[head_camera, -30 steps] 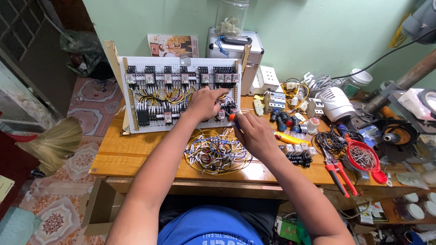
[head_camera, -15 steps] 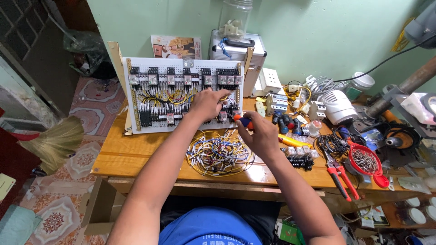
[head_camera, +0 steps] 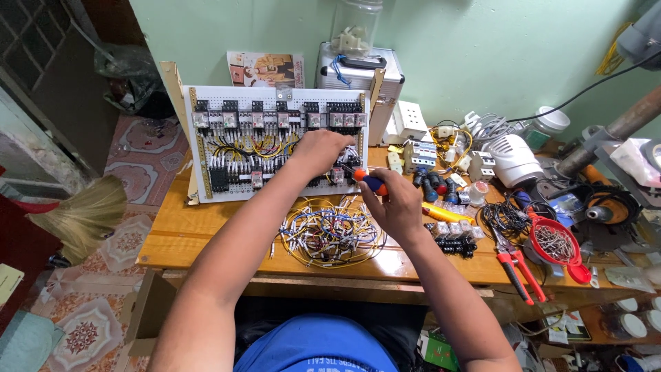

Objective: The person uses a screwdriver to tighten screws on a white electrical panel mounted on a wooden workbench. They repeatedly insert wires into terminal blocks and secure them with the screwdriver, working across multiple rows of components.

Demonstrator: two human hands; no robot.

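A white perforated control panel [head_camera: 206,148] with rows of relays and yellow and black wiring leans upright on the wooden table [head_camera: 179,227]. My left hand [head_camera: 320,148] rests on the panel's right part, fingers pressed on the wiring there. My right hand [head_camera: 394,203] grips a screwdriver with an orange and blue handle [head_camera: 370,181], its tip pointing left at the panel's lower right corner. A loose tangle of short wires [head_camera: 330,231] lies on the table just below both hands.
To the right lie circuit breakers [head_camera: 418,153], black push buttons [head_camera: 432,184], terminal blocks [head_camera: 454,238], red-handled pliers [head_camera: 520,265], a red dish of screws [head_camera: 554,242] and a white device [head_camera: 513,160]. A metal case [head_camera: 354,72] stands behind the panel. A broom [head_camera: 82,213] lies left.
Both hands stay at the panel's lower right with the screwdriver held; they shift only slightly while my head moves a little.
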